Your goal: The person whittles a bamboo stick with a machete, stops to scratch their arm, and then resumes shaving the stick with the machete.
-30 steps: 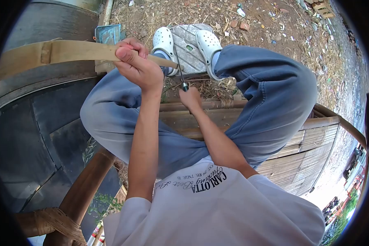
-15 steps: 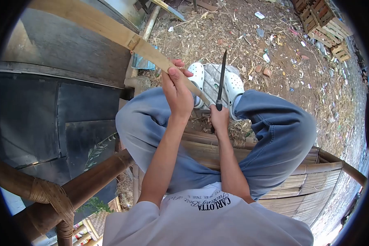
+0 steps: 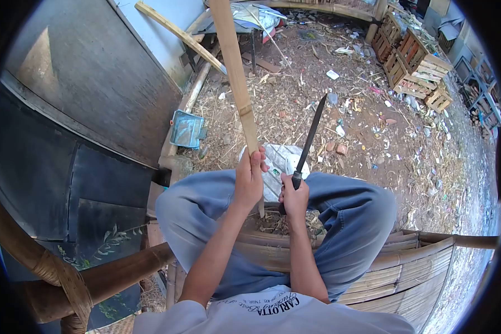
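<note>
A long, flat bamboo strip [image 3: 236,72] with a node partway along rises from between my legs to the top edge of the view. My left hand [image 3: 249,177] is closed around it near its lower end, which tapers to a thin tip below. My right hand [image 3: 295,196] grips the black handle of a knife [image 3: 313,132], with the long dark blade pointing up and slightly right. The blade stands apart from the strip. Both hands are side by side between my knees, above a pale sack [image 3: 275,153] on the ground.
A blue plastic basket [image 3: 186,129] lies at the left by a wooden panel [image 3: 94,72]. Wooden crates [image 3: 414,67] stand at the upper right. Litter covers the dirt ground. I sit on a bamboo bench [image 3: 395,267], with a bamboo rail [image 3: 122,273] at the left.
The bamboo strip has swung from slanting left to nearly upright. My right hand with the knife has moved down, away from the strip's lower end. The view has tilted up.
</note>
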Motion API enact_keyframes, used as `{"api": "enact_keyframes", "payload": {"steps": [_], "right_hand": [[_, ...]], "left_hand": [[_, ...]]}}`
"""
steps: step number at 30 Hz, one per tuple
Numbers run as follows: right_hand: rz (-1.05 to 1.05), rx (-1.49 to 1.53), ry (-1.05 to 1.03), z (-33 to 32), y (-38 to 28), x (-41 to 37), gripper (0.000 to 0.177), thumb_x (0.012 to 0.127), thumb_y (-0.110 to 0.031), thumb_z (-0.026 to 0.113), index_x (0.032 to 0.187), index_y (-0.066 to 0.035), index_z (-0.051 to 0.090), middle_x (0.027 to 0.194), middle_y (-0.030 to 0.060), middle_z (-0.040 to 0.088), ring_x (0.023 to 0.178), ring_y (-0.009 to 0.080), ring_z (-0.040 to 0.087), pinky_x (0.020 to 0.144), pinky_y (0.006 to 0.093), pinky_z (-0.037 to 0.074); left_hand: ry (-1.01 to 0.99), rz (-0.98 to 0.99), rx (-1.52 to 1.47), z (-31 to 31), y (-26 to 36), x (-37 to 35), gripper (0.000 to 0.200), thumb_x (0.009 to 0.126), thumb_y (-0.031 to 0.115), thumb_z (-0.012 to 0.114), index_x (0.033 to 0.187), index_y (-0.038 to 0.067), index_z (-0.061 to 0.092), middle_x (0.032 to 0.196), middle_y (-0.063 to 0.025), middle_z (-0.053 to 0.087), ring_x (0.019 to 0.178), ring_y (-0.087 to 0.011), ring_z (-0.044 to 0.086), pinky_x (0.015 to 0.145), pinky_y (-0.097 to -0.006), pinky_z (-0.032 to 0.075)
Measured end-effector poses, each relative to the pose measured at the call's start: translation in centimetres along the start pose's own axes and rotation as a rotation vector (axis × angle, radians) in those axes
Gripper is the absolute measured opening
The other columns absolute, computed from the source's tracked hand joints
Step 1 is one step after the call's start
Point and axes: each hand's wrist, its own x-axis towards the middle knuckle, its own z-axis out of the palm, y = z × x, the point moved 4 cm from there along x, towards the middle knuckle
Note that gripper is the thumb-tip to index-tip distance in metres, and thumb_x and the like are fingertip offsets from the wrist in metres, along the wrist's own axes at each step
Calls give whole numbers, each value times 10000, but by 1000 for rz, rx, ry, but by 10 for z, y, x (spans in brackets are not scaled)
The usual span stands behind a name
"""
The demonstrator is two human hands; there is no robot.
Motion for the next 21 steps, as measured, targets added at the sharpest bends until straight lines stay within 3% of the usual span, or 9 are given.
{"api": "enact_keyframes", "payload": {"steps": [3,7,11,13,14,16,19,21], "right_hand": [[-208,-130,66,-1,-23,6,187,886,-196,662,875,-25,587,643,8,543,507,73,487,453,226,402],[-149,-18,-11,7,-75,-5,229,900,-224,657,939,-3,614,714,32,583,550,64,506,476,217,419],[-314,-106,-41,14,-129,-18,250,911,-243,651,992,-7,635,609,-18,527,489,30,445,443,195,336],[-336,-101,-46,16,-148,-25,270,894,-249,678,1026,-14,651,566,-51,480,462,19,415,427,197,296],[-349,-83,-86,19,-155,-28,307,868,-273,706,1039,-25,650,593,-40,505,473,30,436,436,211,323],[-337,-83,-132,24,-169,-33,438,794,-319,780,1116,-52,646,613,-42,516,475,33,439,445,218,332],[-390,-193,-164,27,-175,-29,490,773,-322,798,1147,-50,637,609,-47,510,468,30,426,447,215,316],[-406,-220,-157,26,-180,-25,470,797,-262,780,1170,-25,621,674,-18,582,470,27,441,439,209,328]], "left_hand": [[18,-15,62,14,-12,-22,365,1044,314,347,1066,-8,516,775,-47,505,658,-121,508,626,-282,449],[22,-68,96,32,-34,-54,393,1042,337,339,1063,-15,513,763,-64,502,680,-142,513,632,-303,443],[-3,-68,128,42,-38,-72,383,1041,318,345,1076,-24,513,772,-100,526,696,-173,537,643,-326,444],[74,-108,180,42,-48,-74,368,1042,288,335,1087,-31,512,780,-140,549,711,-234,559,658,-364,445],[103,-92,228,43,-45,-75,375,1042,277,318,1099,-40,510,828,-185,561,755,-305,565,692,-406,440],[129,-34,270,46,-40,-75,388,1042,289,317,1101,-45,506,851,-197,553,773,-323,558,711,-414,437],[115,-25,274,49,-38,-83,397,1035,286,324,1146,-64,478,981,-241,512,887,-365,522,797,-432,409],[180,18,295,52,-37,-90,381,1025,246,330,1201,-72,446,1046,-250,472,963,-384,472,863,-463,366]]}}
